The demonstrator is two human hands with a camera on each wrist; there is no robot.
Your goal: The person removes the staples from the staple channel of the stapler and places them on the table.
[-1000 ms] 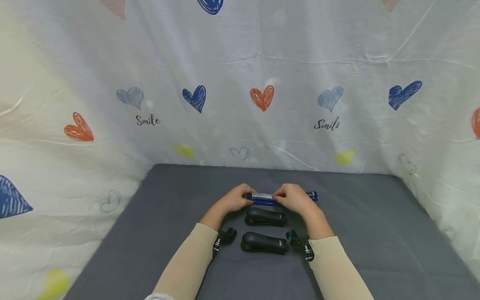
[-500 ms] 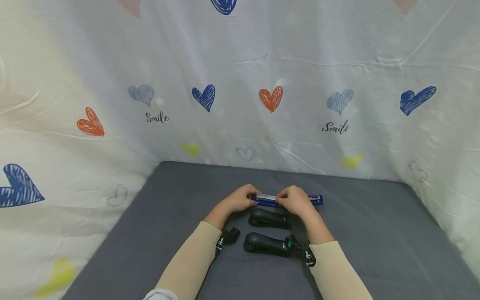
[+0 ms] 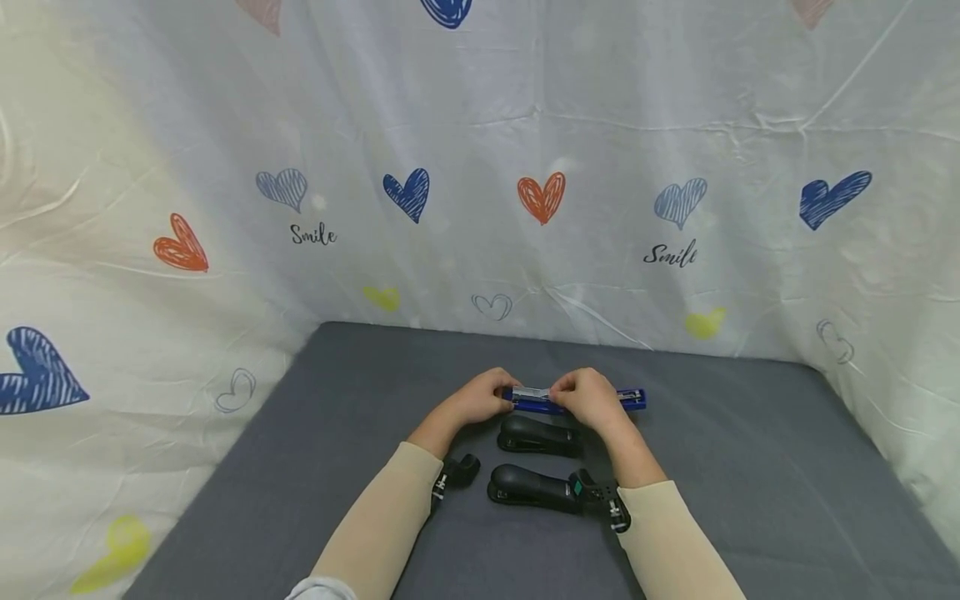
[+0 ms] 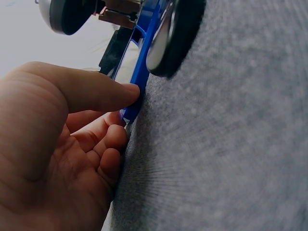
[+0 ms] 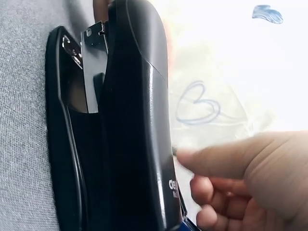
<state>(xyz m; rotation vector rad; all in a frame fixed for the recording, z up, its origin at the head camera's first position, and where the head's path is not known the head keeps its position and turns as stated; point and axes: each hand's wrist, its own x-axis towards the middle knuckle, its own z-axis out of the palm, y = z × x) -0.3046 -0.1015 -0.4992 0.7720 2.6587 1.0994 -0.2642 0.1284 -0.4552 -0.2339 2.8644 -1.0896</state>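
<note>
A blue stapler (image 3: 633, 400) lies opened out lengthwise on the grey table. My left hand (image 3: 480, 397) pinches its left end, the thumb on the near side, as the left wrist view shows on the blue frame (image 4: 140, 72). Along the stapler's left half lies a silver strip (image 3: 529, 392) that looks like staples. My right hand (image 3: 592, 398) pinches at the strip's right end with thumb and forefinger. In the right wrist view the right hand (image 5: 255, 178) has its fingertips partly hidden behind a black stapler (image 5: 139, 120).
Two black staplers lie close in front of the blue one, the farther stapler (image 3: 540, 436) and the nearer stapler (image 3: 534, 487), between my forearms. Wrist cameras (image 3: 600, 492) hang near them. A white curtain (image 3: 465, 250) printed with hearts stands behind the grey table (image 3: 750, 467).
The head view has shifted slightly since a second ago. My right fingers have moved a little up and left along the silver strip, and its right end looks lifted. My left hand holds still.
</note>
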